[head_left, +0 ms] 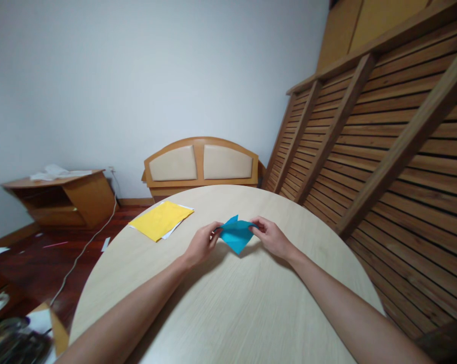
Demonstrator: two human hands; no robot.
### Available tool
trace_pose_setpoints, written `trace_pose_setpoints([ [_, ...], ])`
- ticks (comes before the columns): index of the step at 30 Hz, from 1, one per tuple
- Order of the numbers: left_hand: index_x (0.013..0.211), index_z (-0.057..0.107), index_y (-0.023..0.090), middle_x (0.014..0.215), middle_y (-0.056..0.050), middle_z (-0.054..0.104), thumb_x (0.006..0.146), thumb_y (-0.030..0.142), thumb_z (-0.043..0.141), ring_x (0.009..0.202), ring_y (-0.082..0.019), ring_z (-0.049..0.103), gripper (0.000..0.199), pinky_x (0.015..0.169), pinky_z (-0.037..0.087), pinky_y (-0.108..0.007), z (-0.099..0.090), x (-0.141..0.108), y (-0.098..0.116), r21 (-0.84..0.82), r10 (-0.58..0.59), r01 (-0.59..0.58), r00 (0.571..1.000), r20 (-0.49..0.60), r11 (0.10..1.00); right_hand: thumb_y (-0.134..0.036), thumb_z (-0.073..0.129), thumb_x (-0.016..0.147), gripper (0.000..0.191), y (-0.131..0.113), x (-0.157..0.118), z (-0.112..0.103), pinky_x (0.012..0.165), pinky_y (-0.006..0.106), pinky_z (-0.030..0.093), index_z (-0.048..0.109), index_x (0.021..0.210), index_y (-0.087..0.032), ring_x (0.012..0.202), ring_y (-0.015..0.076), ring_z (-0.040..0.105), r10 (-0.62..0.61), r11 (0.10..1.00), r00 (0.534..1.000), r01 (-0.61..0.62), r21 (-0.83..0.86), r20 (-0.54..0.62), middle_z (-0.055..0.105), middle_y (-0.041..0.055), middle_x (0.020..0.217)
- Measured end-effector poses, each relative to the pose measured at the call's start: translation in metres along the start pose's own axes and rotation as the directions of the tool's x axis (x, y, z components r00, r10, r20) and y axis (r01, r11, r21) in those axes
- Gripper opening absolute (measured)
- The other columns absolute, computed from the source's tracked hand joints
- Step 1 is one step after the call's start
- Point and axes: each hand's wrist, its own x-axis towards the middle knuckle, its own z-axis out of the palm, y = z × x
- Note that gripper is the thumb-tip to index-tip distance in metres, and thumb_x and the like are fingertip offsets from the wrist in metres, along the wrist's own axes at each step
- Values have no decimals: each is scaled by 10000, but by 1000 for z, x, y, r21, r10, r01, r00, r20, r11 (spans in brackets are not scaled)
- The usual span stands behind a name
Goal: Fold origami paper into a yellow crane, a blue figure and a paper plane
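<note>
A folded piece of blue paper (236, 236) is held between both hands, just over the round table (228, 303). One point of it hangs down toward me, and a smaller flap sticks up at the far side. My left hand (204, 242) pinches its left corner between thumb and fingers. At the opposite corner, my right hand (271, 235) grips the paper with the thumb on the near face. The inner folds are hidden from this side.
Yellow paper (162, 220) lies over white sheets at the table's far left. Beyond the table stands a headboard (200, 146). Slatted wooden panels (365, 146) lean along the right. A low cabinet (84, 199) and a pale cable (85, 251) are at left.
</note>
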Motion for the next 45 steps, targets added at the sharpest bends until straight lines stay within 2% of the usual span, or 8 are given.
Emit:
trace_pose_setpoints([
  [7, 1138, 644, 156, 981, -67, 694, 935, 310, 436, 829, -139, 630, 329, 781, 536, -284, -4, 1, 2, -317, -75, 99, 993, 87, 943, -270, 563, 840, 178, 2, 0, 1, 748, 309, 504, 638, 956, -157, 796, 164, 627, 65, 986, 998, -67, 150, 16, 655, 36, 875],
  [12, 1123, 681, 164, 989, -66, 689, 876, 183, 409, 865, -134, 638, 367, 781, 544, -274, -7, 2, 0, -334, -95, 132, 988, 123, 933, -244, 530, 819, 209, -1, -1, 0, 782, 324, 516, 679, 935, -152, 805, 172, 658, 98, 987, 995, -98, 129, 6, 693, 49, 866],
  [17, 1069, 710, 158, 963, -71, 676, 868, 200, 413, 854, -140, 638, 361, 765, 540, -273, -9, 1, 3, -311, -81, 113, 990, 112, 944, -244, 531, 812, 229, -2, -3, -1, 805, 323, 507, 703, 933, -152, 839, 178, 655, 107, 991, 994, -109, 74, 28, 709, 62, 906],
  [23, 1003, 723, 163, 985, -78, 702, 909, 413, 505, 858, -156, 656, 344, 737, 540, -264, -8, 1, 5, -226, -114, 123, 992, 53, 966, -283, 550, 846, 219, -7, -3, -1, 819, 326, 496, 715, 911, -155, 884, 190, 638, 23, 1000, 995, -22, -13, 101, 697, 80, 952],
  [28, 1145, 655, 182, 1040, -72, 714, 880, 398, 584, 842, -148, 665, 349, 692, 541, -241, -4, 2, 6, -130, -97, 90, 994, -42, 987, -370, 619, 863, 227, -15, -6, 7, 793, 324, 497, 647, 983, -180, 863, 191, 643, 17, 981, 999, -23, -190, -35, 692, 54, 925],
  [31, 1055, 670, 179, 991, -62, 721, 896, 383, 572, 825, -140, 664, 277, 704, 543, -239, -2, 0, 7, -83, -23, 19, 999, -46, 996, -405, 631, 880, 294, -27, -9, 14, 811, 336, 471, 635, 1114, -226, 888, 196, 646, -46, 924, 996, 15, -381, -71, 700, 45, 972],
  [36, 923, 665, 183, 875, -37, 710, 916, 307, 533, 776, -120, 639, 181, 708, 526, -231, 2, -3, 12, 21, 109, -109, 994, -22, 994, -368, 554, 963, 202, -42, -11, 23, 876, 364, 408, 695, 973, -224, 932, 210, 640, -236, 776, 968, 241, -584, 86, 727, 60, 955],
  [45, 928, 668, 209, 863, -45, 694, 961, 280, 449, 807, -129, 620, 233, 725, 476, -234, 2, -5, 15, 382, 306, -312, 949, 79, 870, -341, 530, 986, 220, -45, -13, 24, 829, 343, 392, 719, 976, -228, 899, 212, 635, -280, 595, 922, 386, -705, 268, 744, 57, 941],
])
